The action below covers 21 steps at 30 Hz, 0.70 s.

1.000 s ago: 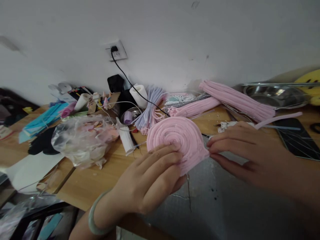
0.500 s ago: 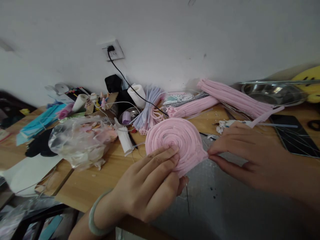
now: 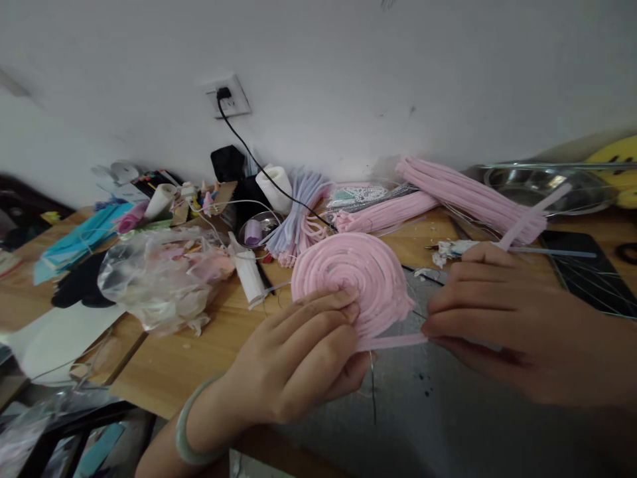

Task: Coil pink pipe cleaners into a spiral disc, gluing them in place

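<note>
A flat pink spiral disc (image 3: 371,269), coiled from fuzzy pipe cleaner, is held above the table at the centre. My left hand (image 3: 303,352) grips its lower left part, fingers flat over the front and thumb underneath. My right hand (image 3: 497,318) pinches a loose pink pipe cleaner (image 3: 393,342) that runs from the disc's lower edge. A pink length also rises above the knuckles of that hand. Below the disc hangs a thin dark wire (image 3: 373,392). The right fingertips are apart from the disc's rim.
Bundles of pink pipe cleaners (image 3: 462,192) and a lilac bundle (image 3: 301,206) lie along the wall. A clear plastic bag (image 3: 149,285) of scraps sits left. A black phone (image 3: 587,265) lies right, near a metal tray (image 3: 532,182). A black cable hangs from the wall socket (image 3: 239,99).
My right hand has moved slightly right and down, drawing the pink pipe cleaner away from the disc's rim into a straight strand. My left hand keeps its hold on the disc.
</note>
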Each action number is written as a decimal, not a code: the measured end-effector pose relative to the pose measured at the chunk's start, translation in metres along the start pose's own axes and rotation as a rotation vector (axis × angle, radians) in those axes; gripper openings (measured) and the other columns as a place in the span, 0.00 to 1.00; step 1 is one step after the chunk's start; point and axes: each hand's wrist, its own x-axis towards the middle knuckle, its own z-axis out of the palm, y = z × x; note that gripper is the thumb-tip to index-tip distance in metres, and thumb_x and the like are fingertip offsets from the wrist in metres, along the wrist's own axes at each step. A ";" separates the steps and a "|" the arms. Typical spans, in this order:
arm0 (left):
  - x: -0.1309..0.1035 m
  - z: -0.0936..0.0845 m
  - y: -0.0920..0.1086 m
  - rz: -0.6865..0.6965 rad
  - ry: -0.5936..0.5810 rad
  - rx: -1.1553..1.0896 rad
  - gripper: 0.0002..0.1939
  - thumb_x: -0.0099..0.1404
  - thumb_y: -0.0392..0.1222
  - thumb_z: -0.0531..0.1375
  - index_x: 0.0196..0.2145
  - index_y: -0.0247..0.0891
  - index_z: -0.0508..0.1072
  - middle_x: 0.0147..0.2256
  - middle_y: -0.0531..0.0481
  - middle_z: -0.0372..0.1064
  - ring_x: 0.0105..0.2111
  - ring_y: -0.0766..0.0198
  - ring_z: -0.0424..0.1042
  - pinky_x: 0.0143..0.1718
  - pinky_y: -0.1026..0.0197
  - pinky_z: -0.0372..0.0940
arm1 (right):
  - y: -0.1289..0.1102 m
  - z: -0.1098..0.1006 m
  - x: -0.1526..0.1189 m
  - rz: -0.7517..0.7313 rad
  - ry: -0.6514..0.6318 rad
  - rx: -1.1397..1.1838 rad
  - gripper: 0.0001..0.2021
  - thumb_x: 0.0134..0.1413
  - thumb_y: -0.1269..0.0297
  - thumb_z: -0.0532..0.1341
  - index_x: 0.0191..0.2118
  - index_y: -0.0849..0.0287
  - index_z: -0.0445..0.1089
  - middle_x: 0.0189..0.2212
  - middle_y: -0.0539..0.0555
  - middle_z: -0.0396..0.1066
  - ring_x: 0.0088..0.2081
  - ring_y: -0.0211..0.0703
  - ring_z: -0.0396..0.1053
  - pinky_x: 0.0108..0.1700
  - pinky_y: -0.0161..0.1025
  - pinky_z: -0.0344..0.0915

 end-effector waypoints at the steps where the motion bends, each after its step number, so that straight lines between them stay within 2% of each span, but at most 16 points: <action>1: 0.000 -0.002 0.001 -0.024 -0.018 0.006 0.10 0.62 0.35 0.63 0.40 0.29 0.69 0.36 0.44 0.75 0.46 0.60 0.74 0.51 0.59 0.71 | 0.000 0.000 0.000 -0.004 -0.003 -0.006 0.09 0.63 0.69 0.53 0.35 0.54 0.69 0.29 0.47 0.73 0.34 0.41 0.66 0.42 0.47 0.54; 3: 0.001 -0.005 0.002 -0.062 -0.049 0.019 0.14 0.63 0.36 0.62 0.46 0.28 0.68 0.41 0.42 0.74 0.49 0.60 0.72 0.52 0.59 0.70 | 0.001 -0.001 -0.001 0.013 0.007 -0.008 0.08 0.63 0.69 0.53 0.36 0.55 0.69 0.30 0.47 0.73 0.34 0.41 0.65 0.42 0.47 0.54; 6: 0.002 -0.009 0.002 -0.082 -0.061 0.023 0.16 0.63 0.36 0.62 0.48 0.29 0.68 0.45 0.41 0.72 0.51 0.60 0.69 0.54 0.59 0.67 | 0.005 -0.001 -0.001 0.056 0.057 -0.012 0.04 0.62 0.69 0.55 0.38 0.56 0.67 0.32 0.48 0.73 0.35 0.40 0.65 0.43 0.45 0.56; 8: 0.004 -0.008 0.000 -0.056 -0.058 0.040 0.17 0.63 0.37 0.63 0.49 0.30 0.68 0.46 0.41 0.70 0.53 0.57 0.67 0.55 0.56 0.66 | 0.008 0.001 -0.001 0.074 0.085 -0.027 0.04 0.62 0.69 0.56 0.40 0.56 0.68 0.34 0.49 0.73 0.37 0.39 0.66 0.45 0.45 0.56; 11: 0.007 -0.006 -0.005 0.001 -0.091 0.090 0.21 0.64 0.44 0.62 0.52 0.32 0.67 0.50 0.39 0.69 0.56 0.52 0.63 0.56 0.50 0.64 | 0.011 0.004 0.001 0.067 0.124 -0.077 0.04 0.62 0.69 0.57 0.41 0.56 0.68 0.35 0.50 0.74 0.40 0.40 0.66 0.47 0.46 0.55; 15: 0.010 -0.005 -0.009 0.040 -0.163 0.133 0.21 0.66 0.48 0.59 0.53 0.35 0.68 0.52 0.41 0.69 0.56 0.51 0.64 0.57 0.48 0.61 | 0.011 0.007 0.003 0.059 0.203 -0.202 0.05 0.63 0.69 0.56 0.40 0.55 0.70 0.38 0.51 0.76 0.43 0.43 0.65 0.46 0.45 0.54; 17: 0.011 -0.006 -0.008 0.043 -0.168 0.145 0.19 0.66 0.47 0.58 0.52 0.37 0.69 0.52 0.43 0.69 0.56 0.51 0.64 0.57 0.48 0.60 | 0.011 0.007 0.003 0.066 0.221 -0.296 0.06 0.62 0.67 0.57 0.38 0.55 0.71 0.35 0.52 0.75 0.41 0.45 0.65 0.43 0.44 0.55; 21: 0.009 -0.007 -0.007 0.025 -0.179 0.144 0.18 0.66 0.48 0.58 0.51 0.40 0.70 0.52 0.44 0.70 0.56 0.51 0.64 0.57 0.48 0.60 | 0.012 0.009 0.004 0.121 0.189 -0.357 0.10 0.63 0.62 0.55 0.36 0.57 0.72 0.23 0.50 0.72 0.29 0.42 0.66 0.36 0.40 0.57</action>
